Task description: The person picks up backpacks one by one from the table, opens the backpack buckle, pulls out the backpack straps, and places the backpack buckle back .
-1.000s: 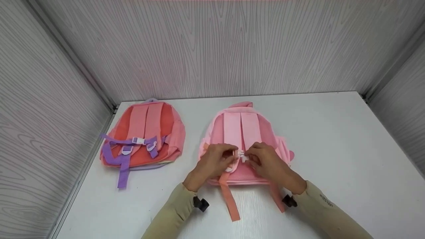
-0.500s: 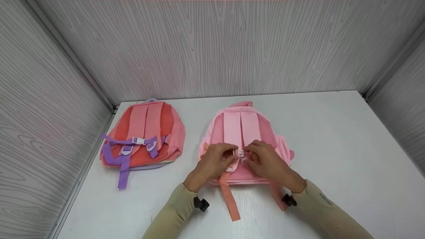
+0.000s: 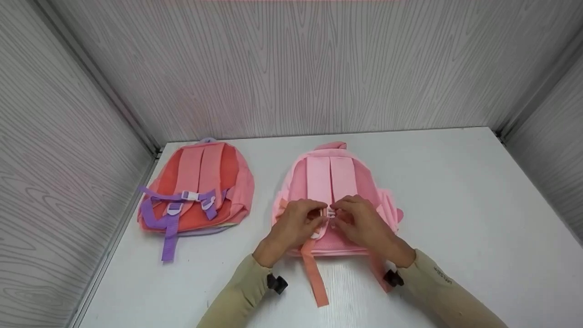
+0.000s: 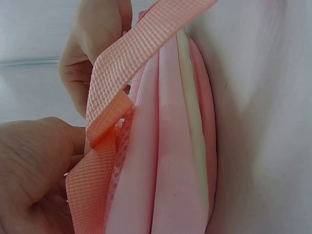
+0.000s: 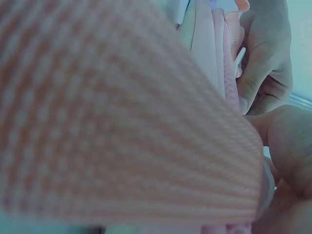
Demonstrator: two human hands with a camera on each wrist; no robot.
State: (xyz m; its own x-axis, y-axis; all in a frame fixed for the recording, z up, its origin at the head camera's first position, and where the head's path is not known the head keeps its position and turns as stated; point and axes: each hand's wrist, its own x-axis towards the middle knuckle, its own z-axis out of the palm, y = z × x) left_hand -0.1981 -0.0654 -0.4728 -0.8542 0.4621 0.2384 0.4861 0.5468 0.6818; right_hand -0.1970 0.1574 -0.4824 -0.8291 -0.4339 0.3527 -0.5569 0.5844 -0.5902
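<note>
A pink backpack (image 3: 300,182) lies with its shoulder straps facing up in the head view. Over its lower middle, a small white side-release buckle (image 3: 331,213) shows between both hands' fingertips. My left hand (image 3: 296,223) pinches the buckle's left part, and my right hand (image 3: 366,225) pinches at its right end. The fingers cover most of the buckle. Orange webbing straps (image 3: 315,280) hang from the backpack toward the front. One orange strap (image 4: 126,68) crosses the left wrist view, and another strap (image 5: 122,117) fills much of the right wrist view.
To the left on the white table (image 3: 455,205) lies a second backpack (image 3: 237,182), coral and red with purple straps (image 3: 169,241) and a fastened white buckle (image 3: 190,196). Grey wood-grain panels (image 3: 309,68) enclose the table at the back and sides.
My right hand has shifted slightly left, bringing its fingertips nearer to those of my left hand at the buckle. The left hand has stayed nearly in place.
</note>
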